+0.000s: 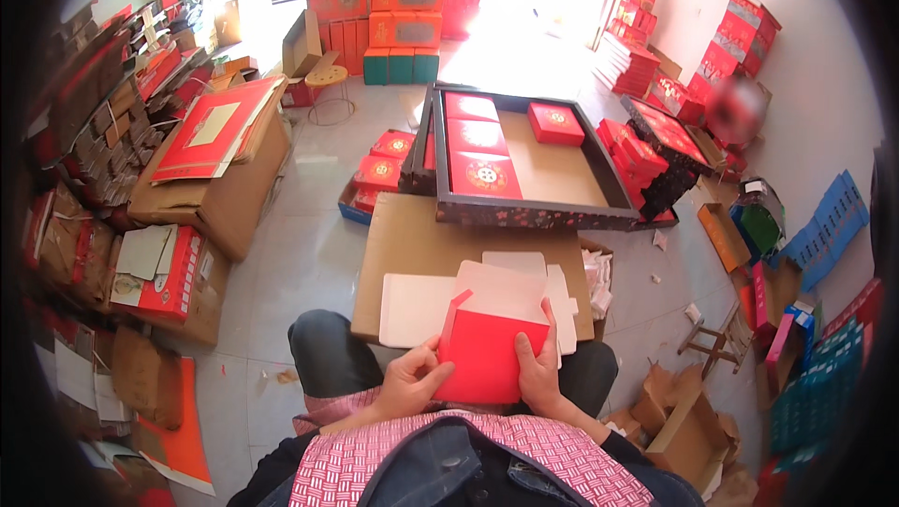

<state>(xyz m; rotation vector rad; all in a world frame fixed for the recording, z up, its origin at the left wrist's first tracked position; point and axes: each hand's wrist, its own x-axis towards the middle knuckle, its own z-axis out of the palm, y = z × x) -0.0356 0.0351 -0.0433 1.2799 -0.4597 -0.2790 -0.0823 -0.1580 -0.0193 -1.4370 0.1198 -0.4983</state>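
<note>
While clasping the red box (pixel 479 362) in right hand (pixel 539 371), pinching its left edge with half-curled left hand (pixel 409 383), keeping flap (pixel 501 292) beyond both.

Pale tiled floor (pixel 309 198) lay centrally | white wall (pixel 822 86) rose right | bright daylight (pixel 529 15) flooded far end | round stool (pixel 327 75) stood far left

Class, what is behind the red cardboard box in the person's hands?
Behind the red cardboard box, flat white card pieces lie on a brown cardboard surface, with a black flower-patterned tray beyond them. The box and its pale flap hide whatever lies directly behind.
</note>
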